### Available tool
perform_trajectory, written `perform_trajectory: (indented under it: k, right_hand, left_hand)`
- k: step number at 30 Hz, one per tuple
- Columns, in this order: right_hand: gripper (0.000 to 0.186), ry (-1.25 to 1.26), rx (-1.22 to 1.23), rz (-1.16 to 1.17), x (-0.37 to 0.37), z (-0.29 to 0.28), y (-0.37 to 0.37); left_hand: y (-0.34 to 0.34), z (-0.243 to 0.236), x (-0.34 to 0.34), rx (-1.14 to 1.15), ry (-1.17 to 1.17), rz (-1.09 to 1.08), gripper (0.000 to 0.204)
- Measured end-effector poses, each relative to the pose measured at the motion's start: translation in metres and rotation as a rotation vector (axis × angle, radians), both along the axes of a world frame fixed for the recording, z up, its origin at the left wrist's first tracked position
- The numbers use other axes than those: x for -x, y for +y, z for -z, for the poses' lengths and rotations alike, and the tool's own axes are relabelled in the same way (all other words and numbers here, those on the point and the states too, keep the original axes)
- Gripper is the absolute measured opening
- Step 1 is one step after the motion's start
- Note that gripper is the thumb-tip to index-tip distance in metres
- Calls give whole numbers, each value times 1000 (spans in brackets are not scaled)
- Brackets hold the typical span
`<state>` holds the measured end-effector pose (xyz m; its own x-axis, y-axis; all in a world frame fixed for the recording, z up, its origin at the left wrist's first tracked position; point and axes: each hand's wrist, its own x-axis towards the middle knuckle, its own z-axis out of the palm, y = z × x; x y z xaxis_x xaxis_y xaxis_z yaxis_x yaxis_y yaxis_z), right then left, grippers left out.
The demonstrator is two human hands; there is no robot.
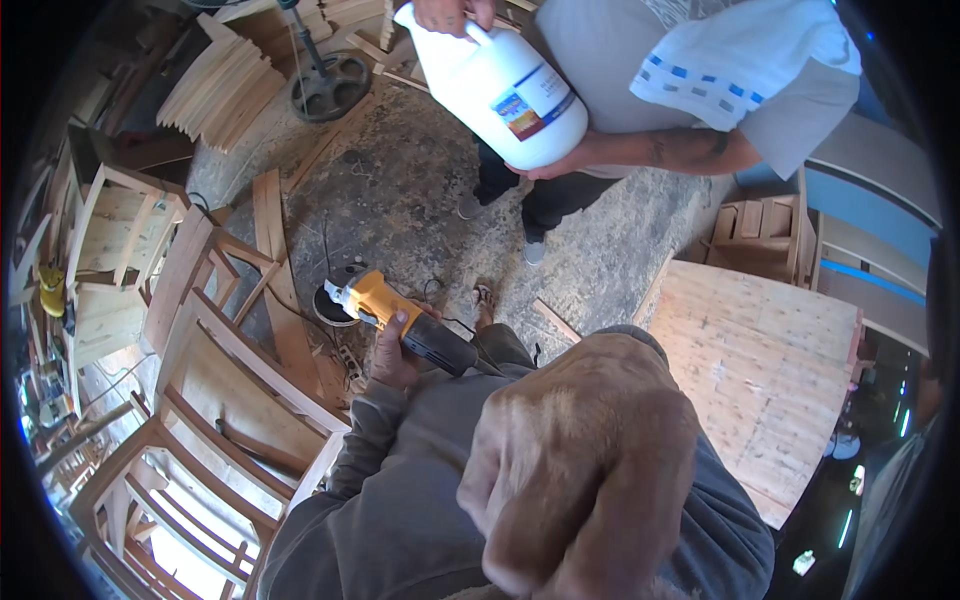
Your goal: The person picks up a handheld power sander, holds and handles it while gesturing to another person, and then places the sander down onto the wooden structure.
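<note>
Closed into a loose fist, the right hand (575,450) sits very close under the camera with its knuckles up, and the grip holds nothing that can be seen. Beyond it, lower left of centre, the left hand (392,350) has its grip wrapped around the black handle of one yellow angle grinder (395,315), thumb on top. The grinder's body points up and to the left away from the hand, with its round disc end just above the concrete floor (400,200). A dark cord trails from the handle near the person's sandalled foot.

To the left stand several unfinished wooden chair frames (215,360), too overlapped to count surely. To the right lies one pale plywood panel (765,370).

Farther off, a second person in a grey shirt stands facing, holding one large white jug (500,85) with a coloured label, one hand at its handle and one under its base. One white cloth with blue marks (750,55) hangs over that person's shoulder.
</note>
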<state>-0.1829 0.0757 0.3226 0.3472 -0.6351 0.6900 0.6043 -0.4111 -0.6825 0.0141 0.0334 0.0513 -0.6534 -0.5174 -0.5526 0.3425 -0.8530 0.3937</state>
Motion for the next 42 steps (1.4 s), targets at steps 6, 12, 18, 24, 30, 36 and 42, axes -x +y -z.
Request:
perform_trajectory:
  k: [6, 12, 18, 24, 30, 36, 42]
  right_hand:
    - [28, 100, -12, -137, 9, 12, 7]
    - [28, 504, -772, 155, 24, 68, 40]
    - [23, 974, -1022, 521, 42, 128, 66]
    - [30, 1351, -931, 765, 38, 160, 86]
    - [35, 1406, -983, 712, 38, 167, 91]
    - [31, 1380, -926, 750, 37, 169, 84]
    - [25, 1217, -928, 674, 48, 178, 86]
  left_hand:
    - [-1, -9, 2, 78, 27, 48, 42]
    - [-2, -4, -1, 104, 43, 40, 42]
    - [-5, -7, 2, 104, 47, 61, 42]
    - [-5, -8, 1, 111, 69, 76, 42]
    - [-6, -8, 2, 105, 75, 71, 44]
    - [-8, -5, -2, 82, 68, 50, 45]
    - [-5, 2, 0, -31, 81, 12, 44]
